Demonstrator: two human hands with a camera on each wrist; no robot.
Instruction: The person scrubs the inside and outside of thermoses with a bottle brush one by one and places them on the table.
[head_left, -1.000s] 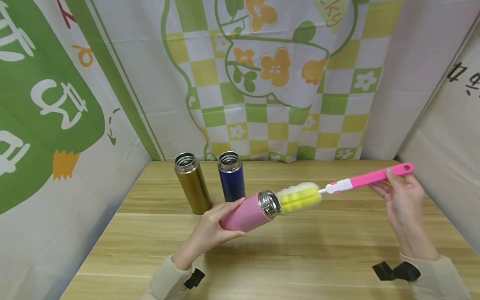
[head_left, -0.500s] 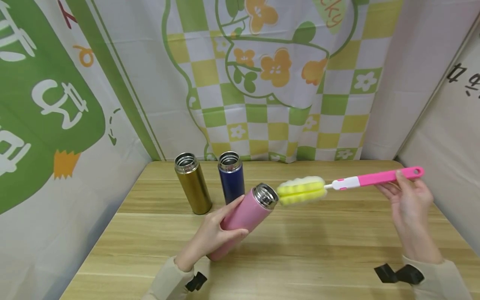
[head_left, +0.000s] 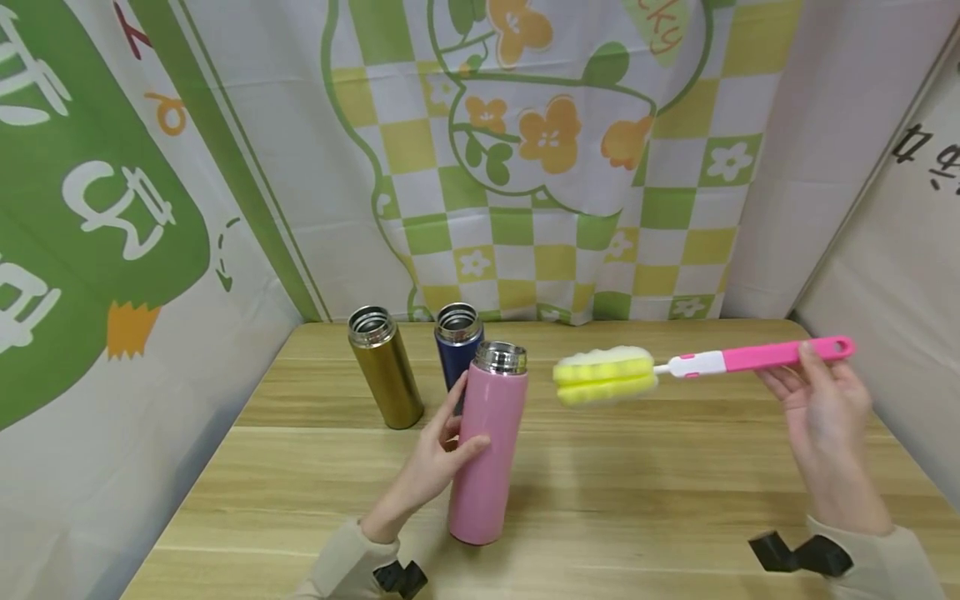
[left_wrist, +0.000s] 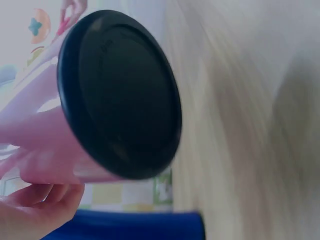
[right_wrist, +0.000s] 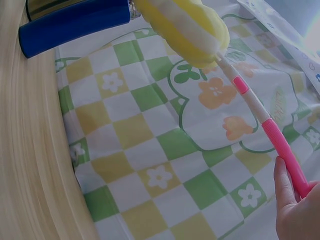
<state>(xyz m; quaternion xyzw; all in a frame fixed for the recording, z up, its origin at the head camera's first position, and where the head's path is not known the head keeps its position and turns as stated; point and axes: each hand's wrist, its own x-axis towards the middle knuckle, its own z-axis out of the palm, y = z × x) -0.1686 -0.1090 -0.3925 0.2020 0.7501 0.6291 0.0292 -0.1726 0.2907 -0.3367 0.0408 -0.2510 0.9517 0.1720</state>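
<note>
Three lidless steel flasks stood on the wooden desk — a gold flask at the far left, a dark blue flask just beside it, and a pink flask nearer, in front of the blue one. The pink flask stood upright, its open steel mouth up, its base on the desk toward the near edge. The left hand held it at mid-height from the left, thumb across the front and fingers curled round the far side. In the left wrist view the flask's black base filled the blurred frame, with fingers below it.

The right hand gripped the far end of a bottle brush by its pink handle — fingers wrapped round it, held up over the right side of the desk. The brush lay roughly level in the air, its yellow sponge head pointing left, just to the right of the pink flask's mouth and clear of it. The right wrist view showed the sponge head and the handle against the checked green and yellow backdrop cloth.
</note>
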